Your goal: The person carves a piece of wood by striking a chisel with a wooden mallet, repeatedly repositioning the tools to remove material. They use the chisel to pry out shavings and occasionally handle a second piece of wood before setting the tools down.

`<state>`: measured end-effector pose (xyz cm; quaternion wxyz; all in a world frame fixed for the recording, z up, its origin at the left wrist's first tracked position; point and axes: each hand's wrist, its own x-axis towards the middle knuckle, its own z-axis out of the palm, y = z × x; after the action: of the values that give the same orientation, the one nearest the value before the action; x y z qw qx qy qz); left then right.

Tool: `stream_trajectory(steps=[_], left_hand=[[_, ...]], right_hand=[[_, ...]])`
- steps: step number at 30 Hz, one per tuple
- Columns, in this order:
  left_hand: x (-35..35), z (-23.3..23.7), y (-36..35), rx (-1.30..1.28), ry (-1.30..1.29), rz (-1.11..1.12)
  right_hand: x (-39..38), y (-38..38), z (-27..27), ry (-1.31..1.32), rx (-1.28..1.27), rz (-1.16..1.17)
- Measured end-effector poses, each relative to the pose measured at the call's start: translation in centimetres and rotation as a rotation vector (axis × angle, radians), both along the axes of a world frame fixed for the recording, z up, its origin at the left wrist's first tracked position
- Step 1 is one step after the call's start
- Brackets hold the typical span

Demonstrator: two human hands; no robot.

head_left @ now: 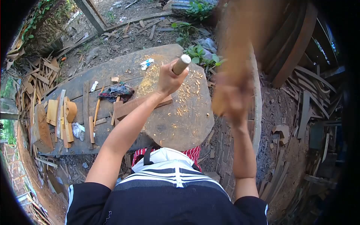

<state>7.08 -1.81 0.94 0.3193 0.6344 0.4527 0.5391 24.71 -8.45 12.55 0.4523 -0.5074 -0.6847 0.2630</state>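
Note:
My left hand (170, 79) is wrapped round the upright handle of a chisel (181, 64), whose pale round end points up at me. The hand hides its blade. Beneath my left forearm lies a reddish-brown wood block (130, 108) on the workbench (176, 131). My right hand (235, 99), smeared by motion, is closed on a wooden mallet (242, 41). The mallet is raised to the right of the chisel, apart from it, and strongly blurred. Curled wood chips (183, 99) are scattered on the bench around the block.
Left on the bench are several wood pieces (67, 118), a dark cloth (117, 92), a clear plastic bag (78, 131) and a long thin stick (99, 102). A small white-and-blue packet (147, 64) lies near the chips. Scrap boards (305, 112) are piled on the ground at right.

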Motion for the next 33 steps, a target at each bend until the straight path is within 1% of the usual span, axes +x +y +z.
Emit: stream_trajectory(steps=[1,2,4,6,7,8,10,11,12,13,14,15,16,17,18,19,20,21,22,24,25,26,28,30,31,32,33], left_hand=[[0.0,-0.3,0.3,-0.008,-0.040,0.019],[0.1,-0.5,0.3,-0.025,-0.074,0.026],[-0.1,0.2,0.9,0.010,-0.055,0.016],[-0.3,-0.2,-0.2,-0.026,-0.026,0.012],[-0.3,-0.1,-0.3,-0.029,0.007,-0.001],[-0.3,0.0,-0.4,-0.022,0.041,-0.014],[-0.5,-0.1,-0.3,-0.006,0.011,-0.014],[-0.6,-0.3,0.0,-0.046,-0.069,0.037],[-0.5,-0.6,-0.1,-0.096,-0.147,0.073],[-1.2,-0.6,0.2,-0.175,-0.104,0.077],[-1.6,-0.9,0.5,-0.164,-0.106,0.087],[-1.9,-1.0,-0.2,-0.142,-0.091,0.079],[-1.8,-1.0,-0.4,-0.109,-0.081,0.070],[-1.7,-1.0,-0.8,-0.024,-0.071,0.092],[-1.3,-1.0,-1.4,-0.025,-0.075,0.098],[-0.9,-1.0,-2.1,0.046,-0.054,0.041],[-0.5,-0.9,-2.7,0.119,-0.031,-0.015],[0.2,-0.8,-3.2,0.186,-0.025,-0.093],[0.7,-0.8,-3.7,0.259,0.048,-0.120],[1.3,-1.9,-4.2,0.246,0.130,-0.155],[1.5,-1.9,-4.4,0.248,0.132,-0.138],[1.7,-2.0,-4.6,0.252,0.177,-0.163],[2.5,-2.5,-5.2,0.252,0.218,-0.186],[3.4,-3.6,-5.9,0.239,0.436,-0.349],[3.6,-3.7,-6.4,0.254,0.516,-0.375],[3.6,-3.8,-6.4,0.254,0.513,-0.369],[3.6,-3.7,-6.5,0.235,0.541,-0.388]], right_hand=[[-0.1,0.5,-1.6,-0.389,-0.095,0.084],[-0.3,0.5,-3.1,-0.204,-0.229,0.070],[1.2,0.7,-0.8,-0.385,-0.245,0.074],[0.7,0.1,1.1,0.085,-0.069,0.092],[0.2,-0.1,1.9,0.285,0.013,0.039],[0.0,-0.4,1.3,0.285,0.000,0.041],[-0.4,-0.6,-0.8,0.179,-0.045,0.032],[-0.6,-0.2,-3.0,-0.303,-0.208,0.079],[-0.1,-0.7,-3.1,-0.300,-0.203,0.064],[0.6,-0.1,-2.7,-0.327,-0.188,0.079],[0.8,0.0,-2.6,-0.349,-0.196,0.102],[0.4,-0.5,-2.3,-0.163,-0.270,0.098],[0.1,-0.5,-2.9,-0.164,-0.271,0.100],[-0.1,-0.6,-4.0,-0.009,-0.281,0.080],[-0.2,-0.6,-5.0,0.146,-0.288,0.063],[-0.2,-0.5,-5.8,0.091,-0.341,0.062],[0.1,-0.4,-7.8,0.089,-0.339,0.071],[0.6,-0.5,-10.6,-0.091,-0.410,0.081],[0.9,-0.8,-12.2,-0.274,-0.476,0.091],[0.6,-1.8,-12.7,-0.537,-0.559,0.119],[0.6,-2.3,-13.3,-0.626,-0.542,0.124],[0.5,-2.5,-13.8,-0.629,-0.537,0.136],[0.3,-3.1,-14.3,-0.846,-0.524,0.204],[0.5,-3.8,-15.1,-0.816,-0.507,0.220],[0.7,-4.1,-16.3,-0.659,-0.402,0.220],[0.9,-4.2,-17.3,-0.499,-0.298,0.218],[0.8,-4.2,-17.1,-0.504,-0.345,0.226]])
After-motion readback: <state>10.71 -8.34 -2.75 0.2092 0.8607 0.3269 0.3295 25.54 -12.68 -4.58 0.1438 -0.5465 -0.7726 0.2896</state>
